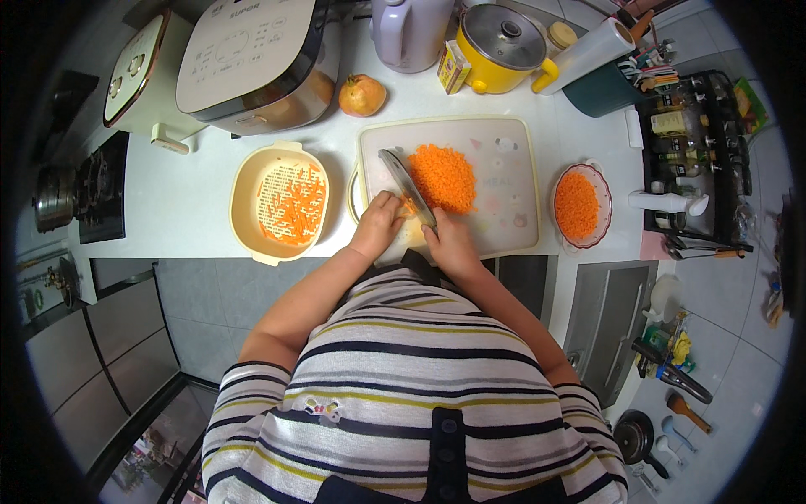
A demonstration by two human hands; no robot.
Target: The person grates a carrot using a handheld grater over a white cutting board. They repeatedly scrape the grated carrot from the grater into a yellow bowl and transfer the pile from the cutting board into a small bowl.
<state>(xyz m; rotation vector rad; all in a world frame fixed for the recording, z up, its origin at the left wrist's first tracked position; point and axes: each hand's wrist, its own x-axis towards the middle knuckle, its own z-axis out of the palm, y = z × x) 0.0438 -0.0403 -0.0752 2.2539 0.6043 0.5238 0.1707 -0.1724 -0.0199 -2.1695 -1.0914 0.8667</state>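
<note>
My right hand grips a kitchen knife whose blade slants up and left across the cutting board. Curled fingers of my left hand rest on a few carrot strips, left of the blade; the fingers partly hide these strips. Against the blade's right side lies a heap of finely diced carrot. Further left, a pale yellow strainer basket contains loose carrot strips. To the right of the board, a red-rimmed bowl is full of diced carrot.
Behind the board are a pomegranate, a rice cooker, a lilac jug, a small box and a yellow pot with a glass lid. A black rack of bottles stands right. The counter's front edge runs just before my body.
</note>
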